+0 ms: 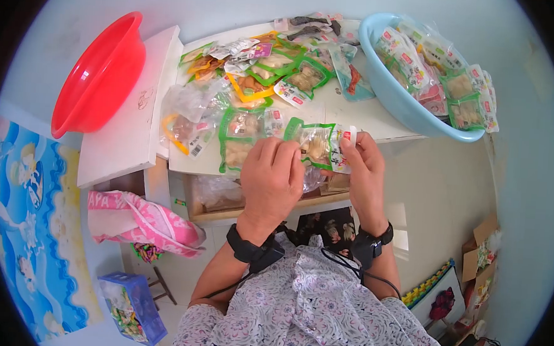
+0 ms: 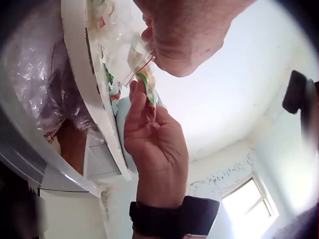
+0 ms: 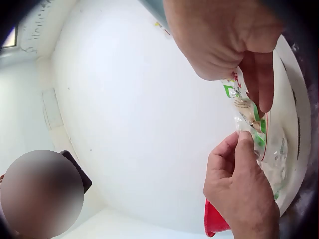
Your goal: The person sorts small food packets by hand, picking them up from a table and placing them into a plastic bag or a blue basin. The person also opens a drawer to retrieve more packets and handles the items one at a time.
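Observation:
A green-edged, see-through snack packet (image 1: 316, 144) with pale food inside is stretched between both hands. My right hand (image 1: 368, 174) pinches its white printed end between thumb and fingers. At the other end, my left hand (image 1: 270, 176) pinches the packet's edge, its fingers bent. In the right wrist view, a clear zip bag (image 3: 275, 164) with a red line lies against the packet, close by the left fingertips (image 3: 243, 135). Two more green-edged packets (image 1: 243, 122) lie on the white tabletop (image 1: 190, 162), just beyond the left hand.
Various snack packets (image 1: 257, 68) are heaped at the back of the table. A light blue basin (image 1: 382, 84) with packets stands at right, a red basin (image 1: 100, 76) at left. Below the tabletop an open drawer (image 1: 224, 215) holds clear plastic bags. A pink towel (image 1: 143, 219) hangs at left.

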